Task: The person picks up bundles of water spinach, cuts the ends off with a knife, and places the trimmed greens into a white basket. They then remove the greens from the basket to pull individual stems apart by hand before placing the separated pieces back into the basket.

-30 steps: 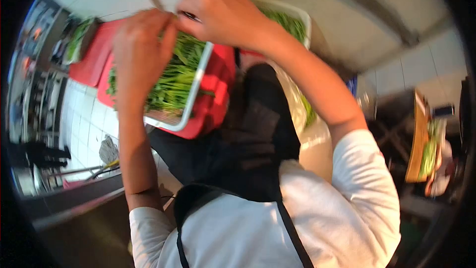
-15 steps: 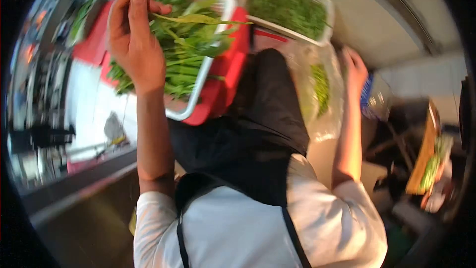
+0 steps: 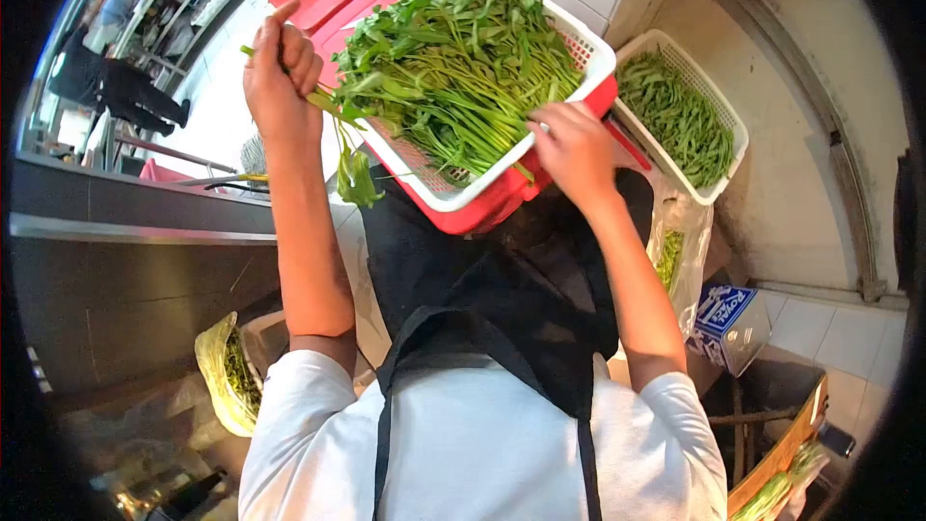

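Note:
My left hand is closed round a green leafy stalk of water spinach; its cut end pokes out above the fist and its leaves hang down on the other side. A white plastic basket heaped with water spinach is in front of my knees, on a red plastic lid or stool. My right hand is at the basket's near right rim, fingers bent together by the stem ends. What its fingertips pinch, if anything, is hidden.
A second white basket of cut greens stands at the right by the wall. Below it are a clear plastic bag with green pieces and a blue-labelled tin. A yellowish bag of greens lies lower left. Another person stands far left.
My right hand has moved from beside the plastic bag to the basket's rim. My left hand has curled into a fist round the stalk. The whole view has shifted and turned.

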`<state>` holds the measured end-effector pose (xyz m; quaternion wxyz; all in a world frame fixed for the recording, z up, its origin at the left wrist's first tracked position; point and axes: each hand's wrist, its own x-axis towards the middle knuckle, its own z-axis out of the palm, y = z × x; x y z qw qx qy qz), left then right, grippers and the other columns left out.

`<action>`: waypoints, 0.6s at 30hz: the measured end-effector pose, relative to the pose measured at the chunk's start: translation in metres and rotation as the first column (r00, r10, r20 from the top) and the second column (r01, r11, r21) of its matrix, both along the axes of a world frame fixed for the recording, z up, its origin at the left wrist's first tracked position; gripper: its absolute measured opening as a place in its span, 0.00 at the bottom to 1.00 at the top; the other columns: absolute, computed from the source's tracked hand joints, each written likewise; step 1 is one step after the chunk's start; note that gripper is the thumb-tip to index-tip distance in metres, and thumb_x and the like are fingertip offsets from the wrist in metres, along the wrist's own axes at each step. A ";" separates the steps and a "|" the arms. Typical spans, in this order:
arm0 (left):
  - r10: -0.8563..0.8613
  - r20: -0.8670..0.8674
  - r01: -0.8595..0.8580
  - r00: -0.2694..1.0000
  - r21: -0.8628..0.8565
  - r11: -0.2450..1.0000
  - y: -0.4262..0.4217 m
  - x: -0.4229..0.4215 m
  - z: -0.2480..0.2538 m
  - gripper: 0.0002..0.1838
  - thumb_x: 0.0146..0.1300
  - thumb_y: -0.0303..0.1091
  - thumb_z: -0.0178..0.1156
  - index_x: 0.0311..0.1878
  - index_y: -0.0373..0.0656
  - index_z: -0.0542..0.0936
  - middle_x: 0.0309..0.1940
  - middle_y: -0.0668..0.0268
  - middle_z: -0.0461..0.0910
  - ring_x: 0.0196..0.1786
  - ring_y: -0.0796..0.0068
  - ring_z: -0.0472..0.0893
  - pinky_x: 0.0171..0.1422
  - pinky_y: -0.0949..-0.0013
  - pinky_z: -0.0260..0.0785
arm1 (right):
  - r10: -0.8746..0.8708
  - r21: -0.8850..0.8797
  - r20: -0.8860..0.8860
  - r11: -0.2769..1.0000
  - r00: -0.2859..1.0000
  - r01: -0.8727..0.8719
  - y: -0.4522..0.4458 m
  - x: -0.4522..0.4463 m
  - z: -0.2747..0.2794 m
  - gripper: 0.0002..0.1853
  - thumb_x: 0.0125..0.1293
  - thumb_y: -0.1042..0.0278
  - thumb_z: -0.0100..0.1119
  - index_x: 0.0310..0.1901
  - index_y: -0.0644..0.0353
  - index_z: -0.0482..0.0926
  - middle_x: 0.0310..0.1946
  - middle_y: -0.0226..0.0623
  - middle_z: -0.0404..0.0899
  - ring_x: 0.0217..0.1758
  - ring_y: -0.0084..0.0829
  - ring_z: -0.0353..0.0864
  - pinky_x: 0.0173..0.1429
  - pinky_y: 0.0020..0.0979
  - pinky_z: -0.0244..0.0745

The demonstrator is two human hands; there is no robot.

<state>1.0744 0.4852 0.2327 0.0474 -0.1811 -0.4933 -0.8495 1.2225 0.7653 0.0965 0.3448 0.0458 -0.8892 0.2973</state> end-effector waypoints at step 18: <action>0.125 -0.687 -0.659 0.715 -0.605 0.447 0.023 0.010 -0.044 0.11 0.64 0.32 0.69 0.50 0.48 0.86 0.46 0.63 0.86 0.46 0.58 0.87 0.49 0.61 0.79 | 0.124 -0.282 0.297 0.959 0.947 -0.037 0.021 -0.024 0.117 0.15 0.69 0.62 0.65 0.50 0.64 0.85 0.38 0.45 0.88 0.41 0.31 0.87 0.50 0.32 0.77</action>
